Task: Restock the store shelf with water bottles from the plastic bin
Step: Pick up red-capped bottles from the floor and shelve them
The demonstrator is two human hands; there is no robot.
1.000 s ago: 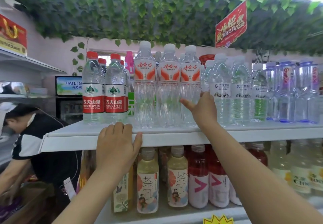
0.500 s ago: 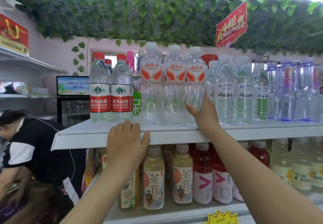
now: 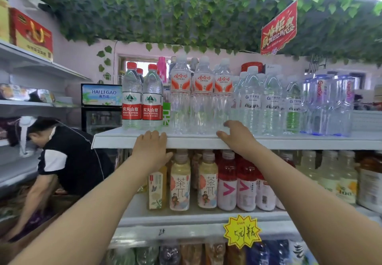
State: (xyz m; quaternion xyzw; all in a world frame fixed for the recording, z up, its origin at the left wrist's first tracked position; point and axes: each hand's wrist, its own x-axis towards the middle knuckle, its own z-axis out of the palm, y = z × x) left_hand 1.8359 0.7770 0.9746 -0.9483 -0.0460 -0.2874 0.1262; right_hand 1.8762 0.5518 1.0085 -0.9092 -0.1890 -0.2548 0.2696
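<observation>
L hand [image 3: 152,149] flat on shelf [image 3: 196,143] edge; R hand [image 3: 237,137] relaxed by 娃哈哈 btls [image 3: 201,103].

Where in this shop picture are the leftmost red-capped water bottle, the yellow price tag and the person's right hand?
leftmost red-capped water bottle [image 3: 131,108]: head view, on its red label.
yellow price tag [image 3: 242,231]: head view, middle of the star-shaped card.
right hand [image 3: 237,138]: head view, back of the hand.

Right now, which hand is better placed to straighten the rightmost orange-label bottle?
Right. The right hand is at the base of that orange-label bottle; the left hand rests on the shelf edge further left.
</observation>
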